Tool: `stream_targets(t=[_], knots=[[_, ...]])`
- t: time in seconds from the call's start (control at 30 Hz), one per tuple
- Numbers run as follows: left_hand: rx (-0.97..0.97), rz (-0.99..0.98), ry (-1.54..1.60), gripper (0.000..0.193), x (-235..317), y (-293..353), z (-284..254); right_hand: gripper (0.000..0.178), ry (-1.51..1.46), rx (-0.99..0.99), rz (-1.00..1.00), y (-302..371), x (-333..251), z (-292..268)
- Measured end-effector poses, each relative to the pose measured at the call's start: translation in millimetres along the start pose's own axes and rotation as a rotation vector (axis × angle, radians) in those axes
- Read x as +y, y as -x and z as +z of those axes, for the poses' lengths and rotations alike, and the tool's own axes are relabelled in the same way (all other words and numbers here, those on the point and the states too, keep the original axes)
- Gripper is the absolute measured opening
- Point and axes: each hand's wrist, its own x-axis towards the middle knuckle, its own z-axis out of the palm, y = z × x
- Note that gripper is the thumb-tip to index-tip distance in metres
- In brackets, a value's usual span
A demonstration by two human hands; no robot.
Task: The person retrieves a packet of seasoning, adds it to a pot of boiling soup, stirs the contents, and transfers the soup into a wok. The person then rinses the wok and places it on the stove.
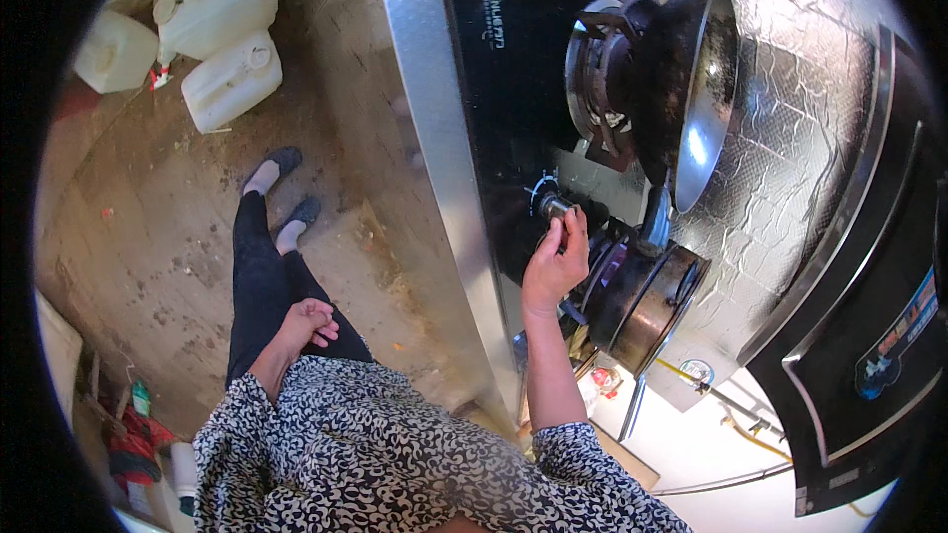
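Observation:
My right hand (558, 262) reaches over the black glass gas stove (504, 109). Its thumb and fingers are closed on a round control knob (555, 205) set in the glass. Just right of this hand a browned metal pot (642, 311) sits over a burner, with bluish-purple flame showing at its base. A dark wok (681, 89) stands on the other burner (597, 69), its handle (656, 222) pointing toward the pot. Down by my lap hangs my left hand (308, 324), its fingers loosely curled in with nothing visible in them.
The stove sits in a metal counter (425, 99). Crinkled foil (790, 138) covers the wall behind, and a black range hood (869, 336) juts in at the right. Several whitish plastic jugs (232, 82) stand on the brown floor (158, 237) at the upper left.

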Motion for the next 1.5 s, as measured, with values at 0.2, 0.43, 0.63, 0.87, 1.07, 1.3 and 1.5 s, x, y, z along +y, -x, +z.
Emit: stream_targets(t=[0.2,0.43,0.63,0.87,1.07,1.3,1.5], knots=[[0.003,-0.035,0.007,0.019,1,2,-3,0.024,0.009,0.011,-0.043,-1,3,2],[-0.033,-0.057,0.023,0.019,2,0,-8,0.025,0.046,0.008,-0.045,-1,0,1],[-0.047,-0.063,0.042,0.018,4,0,-10,0.028,0.012,0.003,-0.050,0,5,3],[-0.038,-0.065,0.043,0.017,8,3,-12,0.026,-0.017,-0.006,-0.074,-1,13,3],[-0.046,-0.071,0.038,0.019,10,0,-13,0.027,-0.007,-0.010,-0.079,-2,9,3],[-0.042,-0.068,0.047,0.019,13,1,-14,0.025,-0.060,-0.002,-0.058,0,9,5],[-0.038,-0.075,0.056,0.019,15,0,-13,0.026,-0.079,-0.003,0.008,2,11,5]])
